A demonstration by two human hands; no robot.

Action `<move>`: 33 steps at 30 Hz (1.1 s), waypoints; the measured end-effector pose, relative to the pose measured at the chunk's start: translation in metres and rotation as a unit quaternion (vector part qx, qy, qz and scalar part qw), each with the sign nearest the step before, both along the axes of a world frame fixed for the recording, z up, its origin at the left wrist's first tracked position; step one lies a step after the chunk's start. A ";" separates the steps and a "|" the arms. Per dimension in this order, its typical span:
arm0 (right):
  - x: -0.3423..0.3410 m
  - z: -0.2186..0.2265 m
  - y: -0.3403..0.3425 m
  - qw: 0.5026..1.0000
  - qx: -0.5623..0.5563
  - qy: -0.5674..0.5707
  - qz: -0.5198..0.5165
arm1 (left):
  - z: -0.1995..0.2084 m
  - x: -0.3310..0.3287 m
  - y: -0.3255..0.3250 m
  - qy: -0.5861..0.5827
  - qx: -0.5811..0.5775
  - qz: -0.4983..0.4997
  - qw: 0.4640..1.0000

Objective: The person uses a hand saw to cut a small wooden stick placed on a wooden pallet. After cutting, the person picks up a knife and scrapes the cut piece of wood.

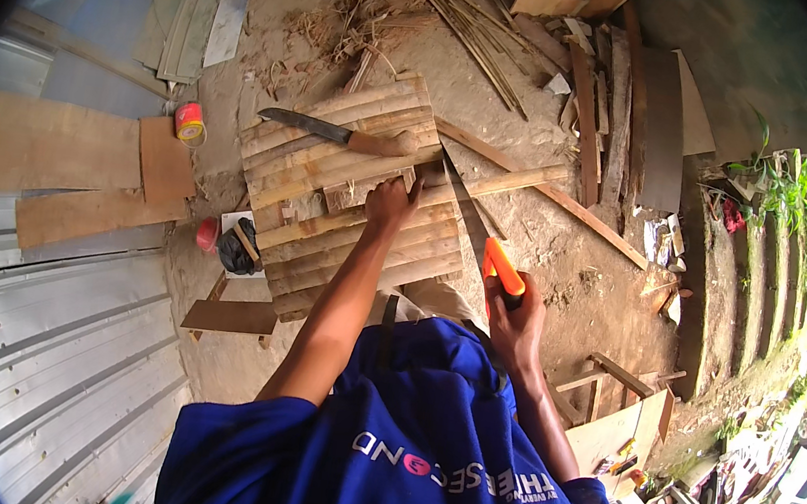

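My right hand [516,324] is wrapped round the orange handle of a handsaw [472,212]. The saw's long blade slants away toward the table's right edge and crosses a wooden strip [518,178] there. This strip lies over the slatted wooden table [391,271], one end jutting out past the right edge. My left hand [392,200] presses down on the strip left of the blade, fingers curled and thumb pointing forward. Farther back on the slats rests a machete [323,129] with a dark blade and a wooden handle.
Loose planks [569,217] lie on the dirt floor to the right. Long thin sticks [461,32] and shavings are at the back. A red and yellow can [190,123] and a black plastic bag [238,248] sit left of the table. Corrugated metal sheeting [59,351] lines the left.
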State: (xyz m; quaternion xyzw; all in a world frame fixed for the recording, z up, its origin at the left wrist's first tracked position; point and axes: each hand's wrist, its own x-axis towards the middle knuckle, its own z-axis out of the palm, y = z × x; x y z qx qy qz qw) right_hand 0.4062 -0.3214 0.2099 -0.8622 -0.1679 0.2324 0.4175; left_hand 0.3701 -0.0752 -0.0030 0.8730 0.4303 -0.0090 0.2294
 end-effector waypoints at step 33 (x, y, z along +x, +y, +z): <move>0.037 0.052 0.030 0.983 -0.077 0.112 0.122 | 0.013 0.011 -0.002 0.095 -0.080 0.040 0.991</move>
